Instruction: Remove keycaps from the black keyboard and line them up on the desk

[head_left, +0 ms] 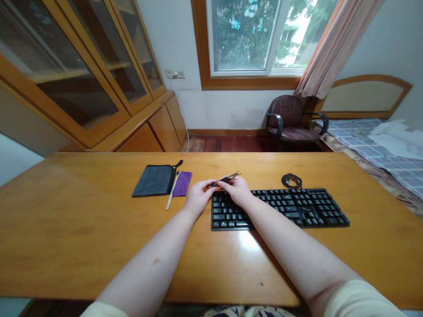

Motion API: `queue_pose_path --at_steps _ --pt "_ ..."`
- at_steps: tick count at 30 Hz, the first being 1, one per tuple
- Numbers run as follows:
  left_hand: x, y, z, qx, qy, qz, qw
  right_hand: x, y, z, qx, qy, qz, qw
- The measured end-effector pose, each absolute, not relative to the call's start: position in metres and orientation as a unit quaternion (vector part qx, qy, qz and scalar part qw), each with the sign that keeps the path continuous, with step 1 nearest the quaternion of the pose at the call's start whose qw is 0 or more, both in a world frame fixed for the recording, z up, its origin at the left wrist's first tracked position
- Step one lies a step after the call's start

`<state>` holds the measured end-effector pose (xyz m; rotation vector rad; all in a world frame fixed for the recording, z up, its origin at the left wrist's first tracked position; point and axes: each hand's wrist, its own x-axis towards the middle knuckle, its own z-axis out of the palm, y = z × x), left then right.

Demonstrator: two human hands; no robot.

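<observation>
The left hand [198, 196] and the right hand [238, 191] meet at the far left corner of a black keyboard [294, 207].
The left fingers, almost closed, pinch a small dark piece [213, 185]; the right fingers are closed around a dark tool [226, 179] with thin prongs. The keyboard lies on the wooden desk [99, 237], a coiled cable [283, 181] just behind it.

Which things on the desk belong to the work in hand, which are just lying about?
Likely in use:
slim dark tool, in the right hand
small dark piece, pinched by the left hand
black keyboard

Apparently just lying about, untouched:
gray cloth
purple cloth
white stick with dark tip
coiled cable
</observation>
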<state>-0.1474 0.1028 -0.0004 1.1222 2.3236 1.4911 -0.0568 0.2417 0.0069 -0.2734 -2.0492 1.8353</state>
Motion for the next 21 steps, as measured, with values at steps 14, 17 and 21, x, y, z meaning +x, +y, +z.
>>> queue_pose_path --at_steps 14,17,21 --pt "-0.1474 0.1039 -0.0021 0.398 0.721 0.555 0.117 -0.0524 0.2431 0.0105 -0.110 -0.725 0.645 0.212" --pt "-0.1473 0.1028 -0.0024 0.395 0.711 0.571 0.113 -0.0522 0.2432 0.0103 -0.117 -0.714 0.657 0.213" --pt "-0.1467 0.0999 0.0035 0.427 0.731 0.527 0.065 -0.0523 0.2427 0.0096 -0.113 -0.697 0.677 0.209"
